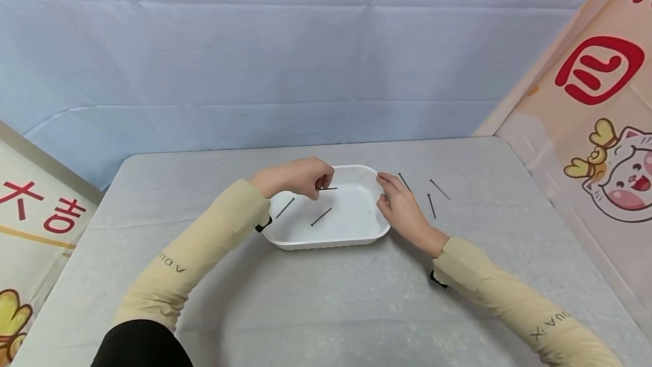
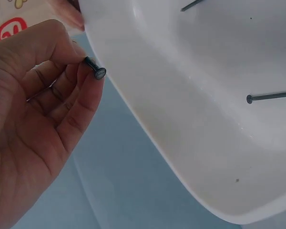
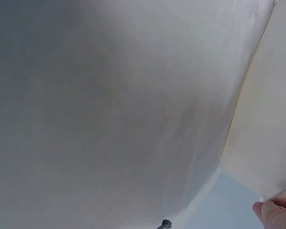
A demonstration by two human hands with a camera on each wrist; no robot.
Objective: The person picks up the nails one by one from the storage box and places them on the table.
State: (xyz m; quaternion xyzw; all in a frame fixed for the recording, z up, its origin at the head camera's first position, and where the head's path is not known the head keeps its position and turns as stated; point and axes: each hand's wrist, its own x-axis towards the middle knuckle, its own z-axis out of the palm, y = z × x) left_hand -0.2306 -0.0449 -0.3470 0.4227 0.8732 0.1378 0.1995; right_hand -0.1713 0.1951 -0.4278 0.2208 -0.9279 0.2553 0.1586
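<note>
My left hand point(image 1: 308, 177), over the back left part of a white tray point(image 1: 351, 231), pinches a dark nail point(image 2: 96, 69) between thumb and forefinger. The nail's round head faces the camera in the left wrist view; in the head view its shank sticks out to the right. My right hand point(image 1: 404, 211) holds the tray's right rim, with thumb and fingertips over the edge. At lower right in the right wrist view, the right fingertips point(image 3: 262, 210) are at the tray edge. Inside the tray lie two more nails, one at the left point(image 1: 285, 208) and one near the middle point(image 1: 321, 217).
Three nails lie on the grey cloth-covered table point(image 1: 326, 304) right of the tray: a greenish nail point(image 1: 404, 181) near the right fingers, a slanted nail point(image 1: 440, 188) and a steeper nail point(image 1: 432, 206). A pale blue cloth point(image 1: 326, 55) hangs behind; printed panels stand at both sides.
</note>
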